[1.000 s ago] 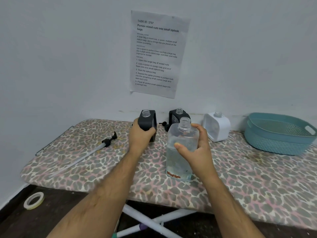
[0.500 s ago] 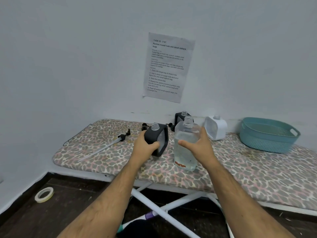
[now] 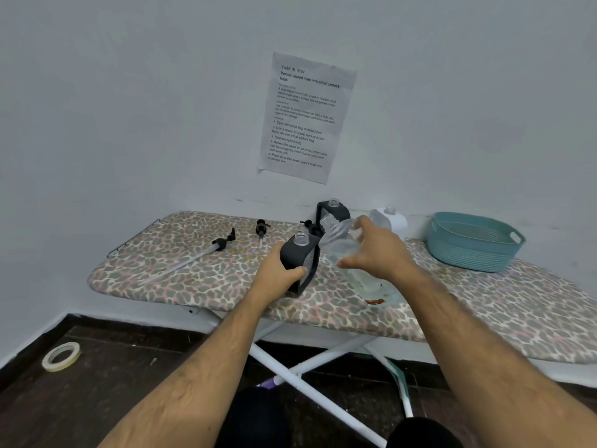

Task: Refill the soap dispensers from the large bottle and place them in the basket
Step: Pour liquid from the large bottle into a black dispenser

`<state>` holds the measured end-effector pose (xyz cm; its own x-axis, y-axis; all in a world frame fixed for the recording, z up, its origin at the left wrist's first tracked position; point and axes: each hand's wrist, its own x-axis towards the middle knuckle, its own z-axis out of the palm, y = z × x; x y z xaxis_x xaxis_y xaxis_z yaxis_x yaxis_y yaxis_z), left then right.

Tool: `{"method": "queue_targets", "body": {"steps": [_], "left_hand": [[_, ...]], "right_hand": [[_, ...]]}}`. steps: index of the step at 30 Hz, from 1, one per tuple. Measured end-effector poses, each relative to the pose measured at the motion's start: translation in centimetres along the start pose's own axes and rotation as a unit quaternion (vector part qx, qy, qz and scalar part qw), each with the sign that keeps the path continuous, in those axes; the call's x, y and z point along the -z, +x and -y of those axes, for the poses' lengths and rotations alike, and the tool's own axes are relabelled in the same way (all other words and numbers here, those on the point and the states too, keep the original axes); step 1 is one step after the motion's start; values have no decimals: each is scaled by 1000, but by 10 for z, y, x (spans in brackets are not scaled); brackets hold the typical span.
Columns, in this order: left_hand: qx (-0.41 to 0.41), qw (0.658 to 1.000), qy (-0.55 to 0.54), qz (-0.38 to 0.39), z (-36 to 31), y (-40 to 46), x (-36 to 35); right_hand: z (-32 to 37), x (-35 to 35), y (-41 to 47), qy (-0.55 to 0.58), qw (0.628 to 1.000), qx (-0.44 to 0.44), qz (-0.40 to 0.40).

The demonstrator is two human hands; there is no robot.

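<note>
Head view. The left hand (image 3: pixel 277 273) grips a dark grey, square-bodied soap dispenser (image 3: pixel 300 258) with its clear threaded neck uncapped, standing on the leopard-print padded table (image 3: pixel 200 273). The right hand (image 3: pixel 378 253) wraps around a large clear plastic bottle (image 3: pixel 342 244), tilted so that its open mouth points left, just above and beside the dispenser's neck. Near the wall stand a second dark dispenser (image 3: pixel 332 210) and a white dispenser (image 3: pixel 395 221). A teal perforated plastic basket (image 3: pixel 471 244) sits to the right; two black pump heads with tubes (image 3: pixel 223 242) lie to the left.
</note>
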<state>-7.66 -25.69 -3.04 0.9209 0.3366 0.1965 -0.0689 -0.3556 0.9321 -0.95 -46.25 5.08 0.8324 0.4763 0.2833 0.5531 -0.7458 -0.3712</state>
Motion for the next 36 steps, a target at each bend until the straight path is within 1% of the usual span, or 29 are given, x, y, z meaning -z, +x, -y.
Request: {"method": "queue_targets", "body": {"steps": [7, 14, 19, 36], "left_hand": [[-6, 1000, -1, 7, 1, -4, -9], [-14, 999, 27, 14, -3, -6, -12], [-4, 999, 26, 20, -1, -5, -10], [2, 997, 68, 32, -3, -1, -11]], "right_hand": [[-3, 7, 5, -77, 995, 14, 65], [2, 9, 11, -128, 987, 24, 91], [4, 12, 16, -162, 981, 32, 99], [11, 20, 26, -186, 973, 38, 127]]}}
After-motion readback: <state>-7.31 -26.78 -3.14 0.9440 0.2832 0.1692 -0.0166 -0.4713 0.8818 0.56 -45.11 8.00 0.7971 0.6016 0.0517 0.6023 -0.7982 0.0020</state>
